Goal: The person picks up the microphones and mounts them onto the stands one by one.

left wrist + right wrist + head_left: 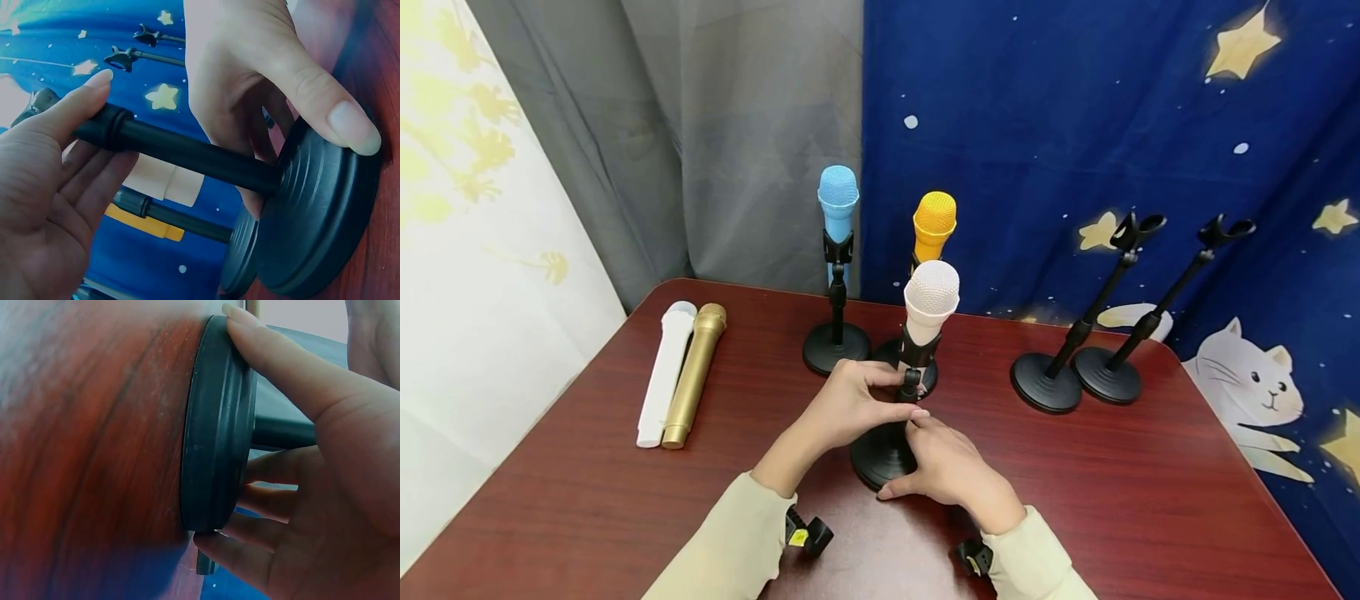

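A white microphone (931,292) stands upright in the clip of a black desk stand (880,458) near the middle of the table. My left hand (853,404) pinches the stand's pole at its collar (106,127), thumb on one side and fingers on the other. Lower down, my right hand (951,467) grips the edge of the round base (219,431), with the thumb and fingers spread across it. In the right wrist view the base lies flat against the tabletop. Behind this stand, a yellow microphone (934,223) is partly hidden by the white one.
A blue microphone (838,196) sits on its own stand at the back. Two black stands with bare clips, one (1051,382) beside the other (1108,375), are at the back right. On the left lie a white microphone (662,375) and a gold microphone (695,379), side by side.
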A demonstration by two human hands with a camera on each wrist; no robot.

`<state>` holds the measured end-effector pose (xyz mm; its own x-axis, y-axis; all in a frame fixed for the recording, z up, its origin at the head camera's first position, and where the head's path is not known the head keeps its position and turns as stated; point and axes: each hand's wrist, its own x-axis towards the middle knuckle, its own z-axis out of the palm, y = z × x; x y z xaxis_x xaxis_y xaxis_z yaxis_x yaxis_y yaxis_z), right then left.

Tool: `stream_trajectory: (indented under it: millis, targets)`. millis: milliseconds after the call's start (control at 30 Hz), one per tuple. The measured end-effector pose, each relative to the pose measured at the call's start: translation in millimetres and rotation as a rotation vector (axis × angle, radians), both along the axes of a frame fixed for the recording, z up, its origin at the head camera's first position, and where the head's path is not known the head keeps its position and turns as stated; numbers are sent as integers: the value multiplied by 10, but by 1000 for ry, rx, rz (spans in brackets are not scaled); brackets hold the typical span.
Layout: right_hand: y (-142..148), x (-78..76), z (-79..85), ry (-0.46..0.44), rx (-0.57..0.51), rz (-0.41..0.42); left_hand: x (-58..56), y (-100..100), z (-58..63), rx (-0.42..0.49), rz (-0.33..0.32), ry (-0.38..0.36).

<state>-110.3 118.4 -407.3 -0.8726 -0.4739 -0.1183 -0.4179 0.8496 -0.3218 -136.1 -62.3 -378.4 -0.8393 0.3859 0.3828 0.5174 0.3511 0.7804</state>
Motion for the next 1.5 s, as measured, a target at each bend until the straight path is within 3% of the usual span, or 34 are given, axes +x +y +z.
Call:
stream_trajectory:
  millis: [133,300,400,567,867,1133,1500]
  targets:
    - [3,-12,-10,16,-31,7,19,-59,71,-177,-32,-16]
    - [-4,7,-25,48,-21,21,94,-152,126,-489,-89,-79]
    - [1,34,-19,81,-19,34,169,-101,97,-687,-60,-90]
    - [20,52,15,97,-35,50,315,71,54,-876,-2,-58]
    - [65,26,62,45,-11,68,394,185,-63,-953,74,44]
    - [66,28,69,43,-28,69,405,258,-91,-1002,119,65]
    - [38,70,80,60,19,13,412,270,-115,-1031,114,188]
